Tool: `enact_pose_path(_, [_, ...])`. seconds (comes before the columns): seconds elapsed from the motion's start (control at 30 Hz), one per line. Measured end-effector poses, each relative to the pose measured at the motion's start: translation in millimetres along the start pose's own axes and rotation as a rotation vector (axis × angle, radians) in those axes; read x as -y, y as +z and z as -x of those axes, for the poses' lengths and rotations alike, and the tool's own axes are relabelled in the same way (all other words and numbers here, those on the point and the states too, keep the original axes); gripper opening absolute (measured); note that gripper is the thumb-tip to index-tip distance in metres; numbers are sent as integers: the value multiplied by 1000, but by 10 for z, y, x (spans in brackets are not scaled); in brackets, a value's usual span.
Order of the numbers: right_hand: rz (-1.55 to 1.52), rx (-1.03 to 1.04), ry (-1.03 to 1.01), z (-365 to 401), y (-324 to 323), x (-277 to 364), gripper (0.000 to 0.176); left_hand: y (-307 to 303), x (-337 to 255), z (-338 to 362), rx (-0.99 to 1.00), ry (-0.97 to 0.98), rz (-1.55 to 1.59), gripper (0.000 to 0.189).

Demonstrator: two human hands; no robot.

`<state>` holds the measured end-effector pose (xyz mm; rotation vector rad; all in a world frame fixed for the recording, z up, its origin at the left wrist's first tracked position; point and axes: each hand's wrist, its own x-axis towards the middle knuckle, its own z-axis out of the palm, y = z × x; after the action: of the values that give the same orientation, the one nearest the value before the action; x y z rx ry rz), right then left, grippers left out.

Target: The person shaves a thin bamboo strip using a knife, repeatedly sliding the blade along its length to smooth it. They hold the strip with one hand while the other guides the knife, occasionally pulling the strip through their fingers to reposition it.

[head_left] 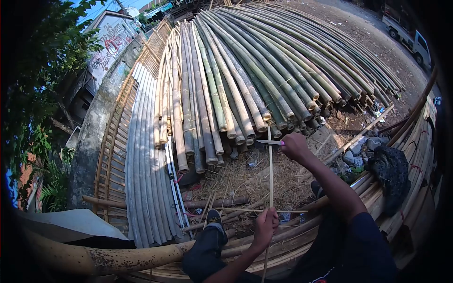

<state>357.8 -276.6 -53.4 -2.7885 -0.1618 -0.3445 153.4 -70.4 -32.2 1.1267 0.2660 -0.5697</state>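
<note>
My right hand (294,146) is closed round the handle of a knife (270,142), whose blade points left and lies across a thin bamboo strip (271,174). Lower down, my left hand (267,222) is wrapped round the same strip, which runs upright between my hands and on below the left one. The strip's far end is near the cut ends of the stacked bamboo poles (266,115). A thin stick (295,211) lies crosswise beside my left hand.
Long bamboo poles fan out ahead. Corrugated sheets (146,188) and a bamboo lattice (112,155) stand at the left. A thick pole (137,258) crosses in front. Split bamboo (420,174), stones (350,157) and a dark cloth-like lump (389,174) are at right.
</note>
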Motion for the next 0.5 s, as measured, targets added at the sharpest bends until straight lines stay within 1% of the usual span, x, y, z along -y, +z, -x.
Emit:
enact_pose_path(0.07, [16, -11, 89, 6, -47, -9, 21, -14, 12, -23, 48, -41, 18, 32])
enact_pose_path(0.13, [21, 5, 95, -1, -23, -1, 21, -18, 12, -18, 72, -34, 58, 31])
enact_pose_path(0.2, [-232, 63, -163, -39, 34, 1, 21, -51, -14, -14, 96, -25, 90, 31])
enact_pose_path(0.27, [-228, 274, -429, 27, -56, 69, 22, -82, -42, -25, 149, -45, 178, 31])
enact_pose_path(0.33, [-235, 318, -528, 95, -51, 195, 22, -74, -19, -29, 119, -27, 168, 31])
enact_pose_path(0.4, [-216, 223, -514, 72, -64, 206, 21, -52, 42, 2, 86, -22, 155, 31])
enact_pose_path(0.47, [-199, -5, -249, -29, 8, 27, 20, 15, 109, 65, 97, -40, 138, 31])
enact_pose_path(0.5, [-47, 32, -166, -35, -54, -121, 20, 33, 93, 76, 97, -60, 123, 31])
